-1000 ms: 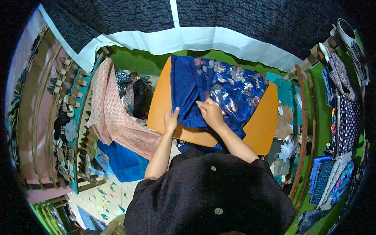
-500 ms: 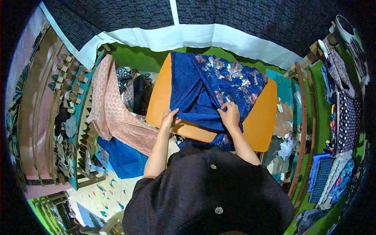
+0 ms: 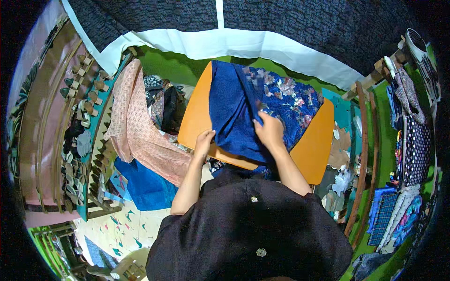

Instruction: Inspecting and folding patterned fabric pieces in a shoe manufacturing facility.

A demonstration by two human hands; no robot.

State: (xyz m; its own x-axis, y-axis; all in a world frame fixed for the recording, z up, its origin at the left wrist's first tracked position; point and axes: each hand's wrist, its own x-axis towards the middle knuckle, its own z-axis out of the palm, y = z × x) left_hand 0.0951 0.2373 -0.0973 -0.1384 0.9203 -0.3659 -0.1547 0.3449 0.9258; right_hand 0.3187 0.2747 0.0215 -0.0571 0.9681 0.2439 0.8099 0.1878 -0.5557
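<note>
A dark blue fabric [image 3: 227, 105] with a floral side [image 3: 293, 96] lies spread over an orange tabletop [image 3: 194, 114]. Part of it is folded over, so the plain side faces up at the left and the flowers show at the right. My left hand [image 3: 204, 142] pinches the fabric's near left edge. Near the middle of the cloth, my right hand [image 3: 270, 131] rests at the border between plain and floral parts, thumb and finger at the folded edge. Some of the fabric hangs over the table's near side.
Left of the table, pink lace cloth [image 3: 131, 126] drapes down beside dark patterned cloths [image 3: 161, 103]. A blue cloth [image 3: 147, 185] lies below it. Wooden racks with shoe-like pieces [image 3: 89, 112] stand at far left. Wooden rails [image 3: 362, 159] and hanging garments [image 3: 416, 154] line the right.
My right hand has moved up and slightly left along the fabric, drawing the folded edge. The left hand keeps its pinch at the near left edge. The view has shifted slightly.
</note>
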